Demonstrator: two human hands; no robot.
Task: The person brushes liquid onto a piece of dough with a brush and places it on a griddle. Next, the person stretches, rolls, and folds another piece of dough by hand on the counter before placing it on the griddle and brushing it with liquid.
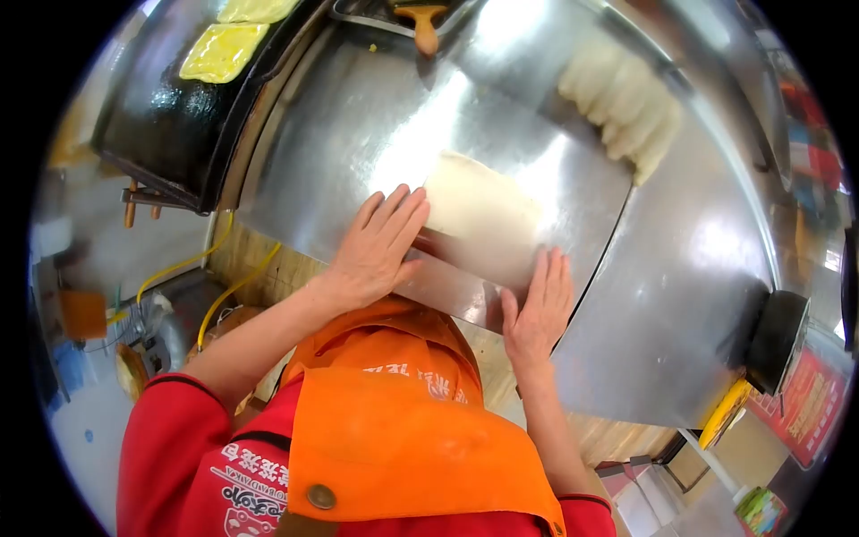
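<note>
A flat, pale sheet of dough lies on the steel worktop in front of me. My left hand is at its left edge, fingers stretched out and palm down. By the lower right corner of the sheet, my right hand also has its fingers extended, the thumb apart from them. Both hands are beside the dough; whether the fingertips press on its edges I cannot tell. The near part of the sheet looks blurred.
A row of several dough pieces lies at the back right. On the left stands a dark griddle with yellow flatbreads on it. A wooden-handled brush rests at a tray at the top. A dark pan is at the right edge.
</note>
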